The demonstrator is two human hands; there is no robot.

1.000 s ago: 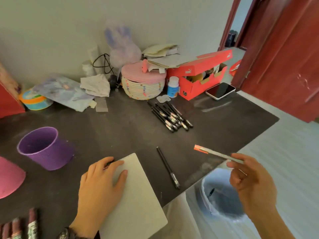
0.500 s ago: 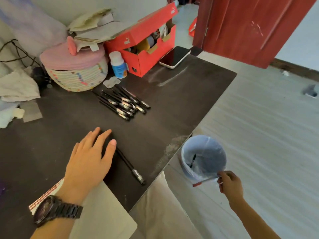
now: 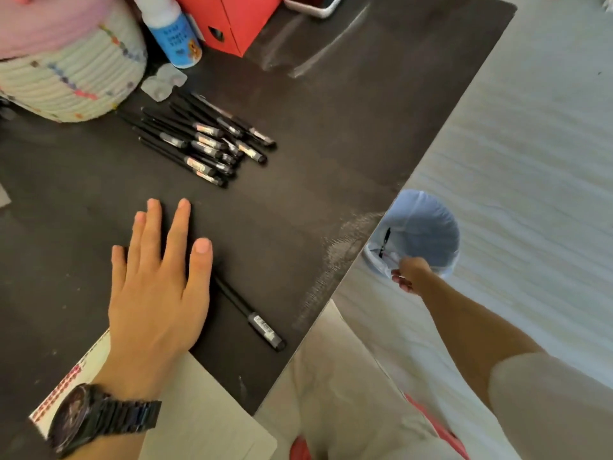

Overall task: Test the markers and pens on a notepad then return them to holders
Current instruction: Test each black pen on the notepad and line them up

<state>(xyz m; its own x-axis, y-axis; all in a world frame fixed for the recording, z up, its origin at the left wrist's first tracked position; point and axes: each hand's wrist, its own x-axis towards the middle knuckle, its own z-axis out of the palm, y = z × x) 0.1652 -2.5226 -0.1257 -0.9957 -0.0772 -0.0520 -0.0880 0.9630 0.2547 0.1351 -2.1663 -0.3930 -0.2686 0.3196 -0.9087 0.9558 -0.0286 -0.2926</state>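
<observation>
left hand (image 3: pixel 159 280) lies flat, fingers apart, on the bench (image 3: pixel 331 144). right hand (image 3: pixel 408 273) has dropped to the blue bin (image 3: pixel 428 227) at three o'clock; its grip unreadable, the red-tipped pen likely discarded. next black pen (image 3: pixel 248 313) waits at four o'clock.

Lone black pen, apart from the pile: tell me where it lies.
In the head view, the lone black pen lies on the dark table near its front edge, just right of the flat left hand, above the notepad.

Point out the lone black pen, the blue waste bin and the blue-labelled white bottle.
lone black pen (image 3: pixel 238 303), head view, mid-barrel.
blue waste bin (image 3: pixel 428 220), head view, far inner wall.
blue-labelled white bottle (image 3: pixel 175 38), head view, label.
</observation>
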